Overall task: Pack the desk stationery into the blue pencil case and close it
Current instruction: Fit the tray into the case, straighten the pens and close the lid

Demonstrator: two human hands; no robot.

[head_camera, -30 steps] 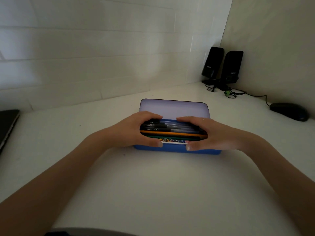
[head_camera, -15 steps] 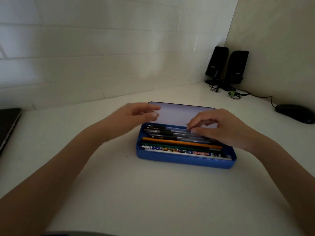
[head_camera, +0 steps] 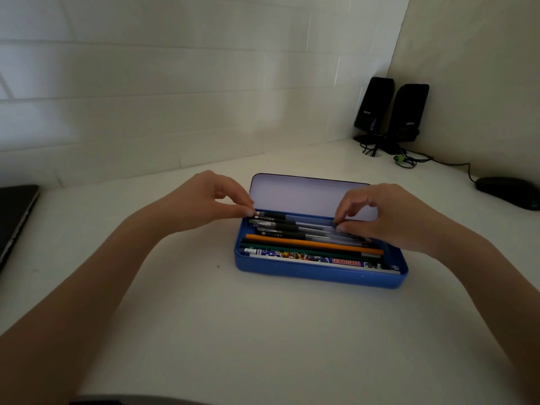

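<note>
Case [head_camera: 320, 274] sits mid-desk [head_camera: 263, 331], lid [head_camera: 304, 197] up. Inside: clear pens [head_camera: 292, 226] at back, orange pencil [head_camera: 312, 244], green pencil [head_camera: 304, 251], printed ruler [head_camera: 321, 258] at front. Left hand [head_camera: 204, 200] pinches the back pen's left end; right hand [head_camera: 388, 214] pinches the pens' right end. 2 speakers [head_camera: 391, 112] and mouse [head_camera: 508, 191] far right.

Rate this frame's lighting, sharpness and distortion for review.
Head view: dim and underexposed, the mouse and speakers nearly black; the open lid is brightest; wide-angle bending curves the wall lines; pens and both hands look slightly soft.
</note>
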